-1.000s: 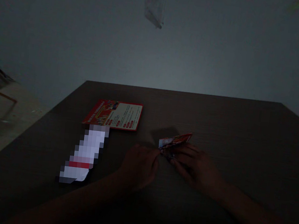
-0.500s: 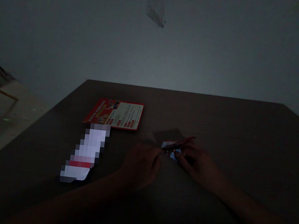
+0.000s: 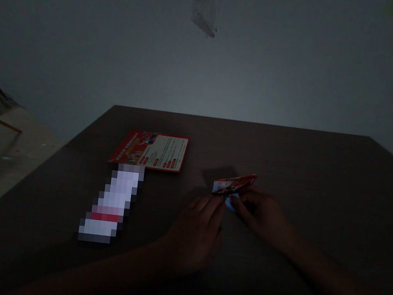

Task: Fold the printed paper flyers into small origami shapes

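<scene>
A small folded piece of printed paper (image 3: 232, 184), red with pale blue-white parts, stands partly open above the table between my hands. My right hand (image 3: 263, 216) grips its right side, thumb on the pale lower flap and fingers behind the raised part. My left hand (image 3: 196, 232) is closed, its fingertips at the paper's lower left edge. The dim light hides how much of the paper the left fingers pinch.
A red and white printed card (image 3: 162, 153) lies on the dark table (image 3: 304, 164), left of my hands. In front of it is a pale, pixelated long object (image 3: 117, 200) with a red band. A clear plastic bag (image 3: 206, 6) hangs on the wall (image 3: 281, 57).
My left hand has shifted slightly right and nearer to me along the paper. The paper's upper part has lifted and shows more of its red print. My right hand has barely moved.
</scene>
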Motion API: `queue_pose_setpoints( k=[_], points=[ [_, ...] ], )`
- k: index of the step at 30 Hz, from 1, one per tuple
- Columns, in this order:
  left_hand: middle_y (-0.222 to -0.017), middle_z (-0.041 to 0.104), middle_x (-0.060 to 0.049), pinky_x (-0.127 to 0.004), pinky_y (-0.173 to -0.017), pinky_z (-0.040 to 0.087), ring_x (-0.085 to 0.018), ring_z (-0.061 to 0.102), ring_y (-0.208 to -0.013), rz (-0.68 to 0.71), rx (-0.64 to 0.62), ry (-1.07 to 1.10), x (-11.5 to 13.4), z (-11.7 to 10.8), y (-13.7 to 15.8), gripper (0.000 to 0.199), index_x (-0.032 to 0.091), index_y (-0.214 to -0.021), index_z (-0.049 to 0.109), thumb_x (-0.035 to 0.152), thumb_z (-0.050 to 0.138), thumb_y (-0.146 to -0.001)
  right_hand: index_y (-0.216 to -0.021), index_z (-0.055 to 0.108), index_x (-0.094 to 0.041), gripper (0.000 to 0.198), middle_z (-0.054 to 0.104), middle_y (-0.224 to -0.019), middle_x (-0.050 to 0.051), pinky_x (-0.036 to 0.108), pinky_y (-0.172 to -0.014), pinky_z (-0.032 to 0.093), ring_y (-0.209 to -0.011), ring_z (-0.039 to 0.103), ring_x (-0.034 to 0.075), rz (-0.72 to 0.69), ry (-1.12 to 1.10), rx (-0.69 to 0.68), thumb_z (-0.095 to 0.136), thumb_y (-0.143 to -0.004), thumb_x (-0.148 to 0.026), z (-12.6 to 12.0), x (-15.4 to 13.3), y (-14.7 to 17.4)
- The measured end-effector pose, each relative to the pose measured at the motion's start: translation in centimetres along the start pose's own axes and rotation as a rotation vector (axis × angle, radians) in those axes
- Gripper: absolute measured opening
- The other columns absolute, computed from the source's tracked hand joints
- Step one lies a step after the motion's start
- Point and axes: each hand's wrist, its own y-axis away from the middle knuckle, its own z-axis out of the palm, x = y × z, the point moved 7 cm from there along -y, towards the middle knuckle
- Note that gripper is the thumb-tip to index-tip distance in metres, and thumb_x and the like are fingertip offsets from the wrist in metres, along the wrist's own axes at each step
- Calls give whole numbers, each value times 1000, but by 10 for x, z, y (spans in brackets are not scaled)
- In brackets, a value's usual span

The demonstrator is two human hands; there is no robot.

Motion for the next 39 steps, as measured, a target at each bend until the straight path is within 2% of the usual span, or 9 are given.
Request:
queue_pose_setpoints(
  k=[6,12,17,27,39],
  points=[
    [-137,42,-14,-40,-107,31,-27,38,-124,-25,-24,-10,-2,1,-2,50,7,-132,40,24,48,-86,-80,63,-16,24,64,-88,8,29,-72,47,-77,62,18,44,154,-29,45,-90,-26,0,-1,1],
    [-139,41,-14,-42,-106,30,-28,37,-125,-70,-38,-43,-3,3,-1,52,7,-134,39,28,46,-87,-87,65,-15,26,66,-91,9,28,-68,46,-74,63,18,98,290,-90,42,-92,-27,1,4,-1],
    [-137,43,-15,-44,-104,31,-29,39,-123,-99,-44,-68,-4,3,0,51,7,-133,41,31,44,-88,-83,63,-14,27,67,-83,9,27,-62,43,-69,62,18,123,349,-117,41,-93,-28,3,7,-2],
    [-136,45,-14,-46,-101,32,-29,39,-122,-118,-39,-58,-8,3,-5,54,10,-133,41,42,45,-89,-85,61,-14,28,68,-85,10,26,-61,40,-68,63,18,136,436,-146,38,-94,-27,6,6,-2],
    [-133,47,-14,-45,-98,34,-29,42,-119,-117,-15,-62,-9,1,-6,52,12,-131,43,42,47,-88,-86,62,-15,29,69,-85,10,27,-59,39,-68,64,18,179,538,-160,37,-94,-27,6,6,-2]
  ],
)
